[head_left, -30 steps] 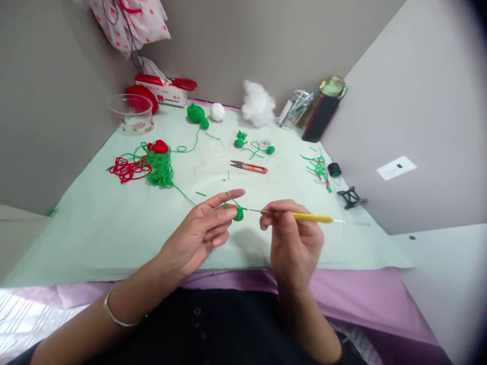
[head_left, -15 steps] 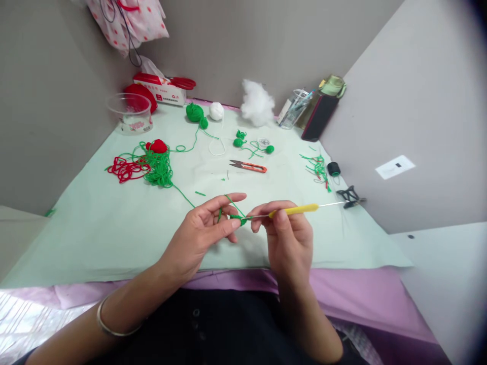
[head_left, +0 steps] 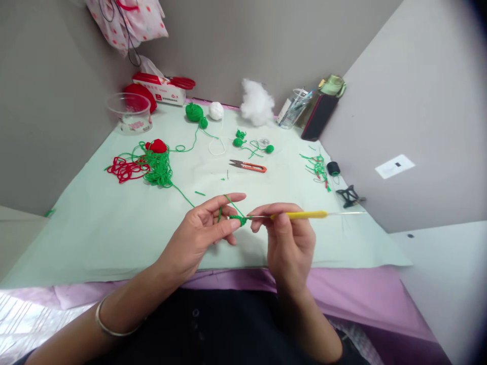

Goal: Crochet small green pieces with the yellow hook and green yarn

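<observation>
Between thumb and fingers, my left hand (head_left: 203, 223) pinches a small green crochet piece (head_left: 239, 220). Green yarn (head_left: 182, 194) loops over its raised index finger and trails back to a tangled green heap (head_left: 158, 170) on the table. My right hand (head_left: 289, 238) is closed around the yellow handle of a crochet hook (head_left: 304, 215). The hook's thin metal tip meets the crochet piece at its right edge; whether it sits inside a stitch is too small to tell. The hook's other metal end points right, over the table.
Orange thread snips (head_left: 249, 166) lie beyond my hands. Farther back are green yarn balls (head_left: 194, 112), a white yarn ball (head_left: 216, 111), stuffing (head_left: 257, 103) and small green crocheted pieces (head_left: 239, 142). A clear tub (head_left: 131, 121) stands left; yarn scraps (head_left: 317, 167) and a black spool (head_left: 333, 169) lie right.
The yellow hook has swung to a more level angle, its rear end now lower and farther right. My right hand has turned slightly with it. My left hand stays nearly still.
</observation>
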{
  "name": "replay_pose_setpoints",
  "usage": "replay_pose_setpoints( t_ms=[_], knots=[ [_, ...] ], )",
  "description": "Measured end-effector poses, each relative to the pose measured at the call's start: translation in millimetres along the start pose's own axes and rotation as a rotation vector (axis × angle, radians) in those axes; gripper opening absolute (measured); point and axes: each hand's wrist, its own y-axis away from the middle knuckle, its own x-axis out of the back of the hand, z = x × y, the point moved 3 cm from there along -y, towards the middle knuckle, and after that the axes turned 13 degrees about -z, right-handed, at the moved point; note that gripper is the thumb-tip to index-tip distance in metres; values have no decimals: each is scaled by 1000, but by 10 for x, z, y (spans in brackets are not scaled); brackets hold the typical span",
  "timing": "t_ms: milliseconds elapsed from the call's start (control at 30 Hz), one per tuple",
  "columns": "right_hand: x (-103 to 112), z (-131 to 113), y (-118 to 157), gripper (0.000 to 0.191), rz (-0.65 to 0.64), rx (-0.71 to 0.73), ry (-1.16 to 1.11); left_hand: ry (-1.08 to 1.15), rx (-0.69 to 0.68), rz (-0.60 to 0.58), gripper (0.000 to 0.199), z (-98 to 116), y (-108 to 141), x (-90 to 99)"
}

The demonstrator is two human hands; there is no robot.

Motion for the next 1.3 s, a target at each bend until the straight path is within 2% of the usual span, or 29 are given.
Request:
replay_pose_setpoints(
  t_ms=[100,333,500,667,767,833,933,1000,1033,1167,1233,1300],
  knots=[
    [7,38,-27,18,10,-35,-74,-12,15,1,38,0,6,-1],
    [-5,34,-20,20,-11,-45,-29,-29,-18,-2,38,-14,3,3],
    [-13,-61,2,21,-61,25,171,-94,-49,18,40,-10,10,10],
    [-76,-174,36,24,-159,216,492,-272,-89,129,36,38,44,6],
    [-134,-149,79,27,-199,341,680,-330,-140,173,36,50,54,-16],
    [-153,-87,118,30,-170,408,766,-262,-136,149,42,31,46,-34],
    [-148,-6,168,36,-70,487,884,15,-17,36,52,-26,14,-55],
    [-117,6,158,33,-37,455,838,205,77,-36,47,-46,-8,-62],
    [-90,1,133,30,-27,396,745,268,101,-54,42,-44,-17,-59],
    [-11,-38,1,22,20,131,227,287,46,-37,34,4,-38,-46],
    [-33,-59,-40,20,-16,93,160,241,27,-52,39,2,-33,-71],
    [-67,-65,-44,18,-51,97,221,198,18,-62,43,-18,-25,-98]
  ],
)
